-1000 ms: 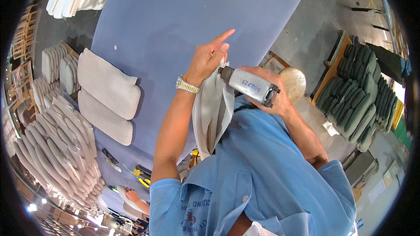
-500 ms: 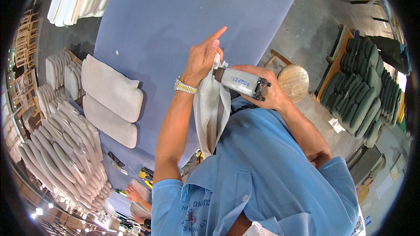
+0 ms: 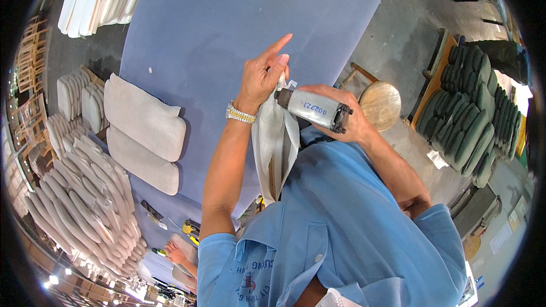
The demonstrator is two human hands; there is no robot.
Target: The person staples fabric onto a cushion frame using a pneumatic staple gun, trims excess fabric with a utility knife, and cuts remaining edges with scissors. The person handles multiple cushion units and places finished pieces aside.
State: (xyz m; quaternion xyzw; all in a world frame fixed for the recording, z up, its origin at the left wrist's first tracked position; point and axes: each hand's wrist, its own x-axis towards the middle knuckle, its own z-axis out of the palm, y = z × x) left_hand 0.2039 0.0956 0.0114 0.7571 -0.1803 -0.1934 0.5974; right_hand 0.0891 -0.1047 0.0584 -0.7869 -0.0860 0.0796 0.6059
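With the right hand (image 3: 352,118) gripping the silver tool (image 3: 313,107) and the left hand (image 3: 260,79) pinching the pale cloth piece (image 3: 266,136) beside the tool's nose, best keep the cloth taut and that hand's fingers clear.

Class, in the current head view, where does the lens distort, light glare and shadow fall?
Head view: black corners frame the fisheye circle, and chairs near the left rim lean; head view, lower left: lamps glare white; head view, left of centre: shadows edge two pale cushions on the blue tabletop; head view, centre: the silver tool in the right hand looks sharp.
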